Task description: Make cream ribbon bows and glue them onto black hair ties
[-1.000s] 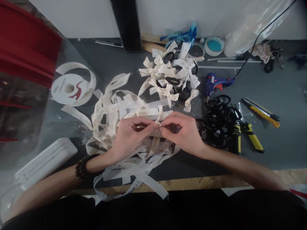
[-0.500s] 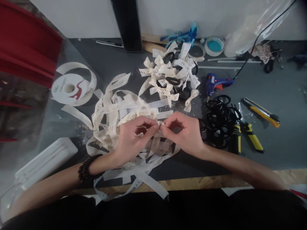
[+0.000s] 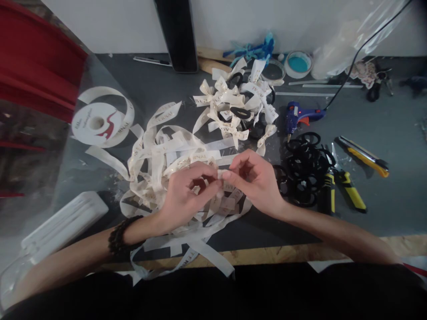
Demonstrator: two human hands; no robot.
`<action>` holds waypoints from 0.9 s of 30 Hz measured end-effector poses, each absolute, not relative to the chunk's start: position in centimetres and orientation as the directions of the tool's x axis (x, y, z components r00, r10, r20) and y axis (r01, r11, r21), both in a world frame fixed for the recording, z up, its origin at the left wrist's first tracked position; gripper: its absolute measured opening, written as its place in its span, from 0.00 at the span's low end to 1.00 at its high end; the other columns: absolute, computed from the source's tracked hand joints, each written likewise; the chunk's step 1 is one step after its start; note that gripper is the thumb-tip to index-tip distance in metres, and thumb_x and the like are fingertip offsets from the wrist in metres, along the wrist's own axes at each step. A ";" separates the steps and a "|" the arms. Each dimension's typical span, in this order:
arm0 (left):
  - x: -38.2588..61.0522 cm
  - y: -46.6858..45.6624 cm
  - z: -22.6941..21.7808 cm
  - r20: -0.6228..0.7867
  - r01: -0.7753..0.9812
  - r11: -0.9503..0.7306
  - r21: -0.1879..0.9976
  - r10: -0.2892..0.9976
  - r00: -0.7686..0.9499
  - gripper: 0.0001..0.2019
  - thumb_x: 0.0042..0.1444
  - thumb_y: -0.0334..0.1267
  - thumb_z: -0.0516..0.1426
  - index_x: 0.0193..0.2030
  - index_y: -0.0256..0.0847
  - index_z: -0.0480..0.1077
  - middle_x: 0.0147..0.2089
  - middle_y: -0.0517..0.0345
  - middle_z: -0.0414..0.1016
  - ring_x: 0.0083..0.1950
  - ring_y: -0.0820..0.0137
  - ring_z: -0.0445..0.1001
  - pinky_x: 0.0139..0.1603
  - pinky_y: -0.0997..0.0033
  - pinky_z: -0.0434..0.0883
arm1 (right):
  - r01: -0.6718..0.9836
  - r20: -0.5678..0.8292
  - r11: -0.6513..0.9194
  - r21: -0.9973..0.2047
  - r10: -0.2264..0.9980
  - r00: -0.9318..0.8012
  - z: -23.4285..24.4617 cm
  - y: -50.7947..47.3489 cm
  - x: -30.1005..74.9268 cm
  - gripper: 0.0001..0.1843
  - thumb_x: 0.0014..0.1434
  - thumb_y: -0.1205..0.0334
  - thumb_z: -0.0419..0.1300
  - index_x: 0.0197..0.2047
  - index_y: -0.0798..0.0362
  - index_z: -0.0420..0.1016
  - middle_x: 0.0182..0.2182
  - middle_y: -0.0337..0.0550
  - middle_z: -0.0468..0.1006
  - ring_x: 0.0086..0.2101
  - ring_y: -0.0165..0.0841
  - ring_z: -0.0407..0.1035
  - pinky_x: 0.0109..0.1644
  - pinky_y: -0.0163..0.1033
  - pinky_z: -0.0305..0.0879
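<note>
My left hand point(image 3: 188, 193) and my right hand point(image 3: 256, 182) meet over a loose heap of cream printed ribbon point(image 3: 156, 160). Between their fingertips they pinch a small piece of white ribbon point(image 3: 220, 174), largely covered by the fingers. The left thumb and forefinger are closed on its left side, the right thumb presses it from the right. Its exact shape is too small to make out. Beyond the hands lies a pile of ribbon bows point(image 3: 227, 95) mixed with black hair ties. More black hair ties point(image 3: 303, 169) are heaped just right of my right hand.
A ribbon spool point(image 3: 83, 124) lies at left, near a white plastic case point(image 3: 66, 224). On the right are a blue glue gun point(image 3: 296, 113) with its cord, yellow-black pliers point(image 3: 352, 191) and a yellow utility knife point(image 3: 367, 158). A dark phone-like slab point(image 3: 178, 35) leans at the back.
The right fingers have shifted and spread slightly, with the thumb now lying over the ribbon piece. My left fingers have loosened a little. The surrounding things have stayed put.
</note>
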State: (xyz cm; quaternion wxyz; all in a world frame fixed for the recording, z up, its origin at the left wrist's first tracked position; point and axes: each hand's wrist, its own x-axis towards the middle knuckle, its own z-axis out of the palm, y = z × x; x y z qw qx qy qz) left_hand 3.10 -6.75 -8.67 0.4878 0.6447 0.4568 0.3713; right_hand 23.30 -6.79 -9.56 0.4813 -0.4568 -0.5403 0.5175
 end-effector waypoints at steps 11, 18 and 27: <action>2.9 -6.5 -9.7 -0.182 -0.033 0.197 0.980 0.946 0.267 0.06 0.66 0.41 0.67 0.40 0.43 0.80 0.30 0.61 0.75 0.27 0.78 0.68 0.26 0.78 0.64 | 0.276 0.164 0.194 -0.941 0.978 -0.128 -8.6 -6.9 23.5 0.07 0.61 0.59 0.74 0.43 0.50 0.87 0.33 0.38 0.83 0.29 0.27 0.70 0.32 0.36 0.67; 3.1 -6.4 -10.0 -0.288 -0.106 0.324 0.940 0.921 0.263 0.06 0.64 0.42 0.68 0.42 0.43 0.82 0.28 0.62 0.73 0.25 0.79 0.63 0.23 0.77 0.60 | 0.360 0.264 0.292 -0.886 0.956 -0.126 -8.6 -7.1 23.3 0.04 0.64 0.67 0.70 0.40 0.50 0.88 0.30 0.37 0.84 0.27 0.26 0.70 0.31 0.35 0.67; 3.3 -6.8 -10.2 -0.192 -0.154 0.244 0.958 0.938 0.288 0.05 0.60 0.38 0.71 0.41 0.44 0.81 0.35 0.58 0.79 0.30 0.75 0.74 0.28 0.76 0.71 | 0.351 0.220 0.255 -0.901 0.966 -0.138 -8.5 -7.1 23.4 0.03 0.61 0.65 0.70 0.36 0.50 0.80 0.31 0.35 0.82 0.26 0.26 0.69 0.30 0.36 0.66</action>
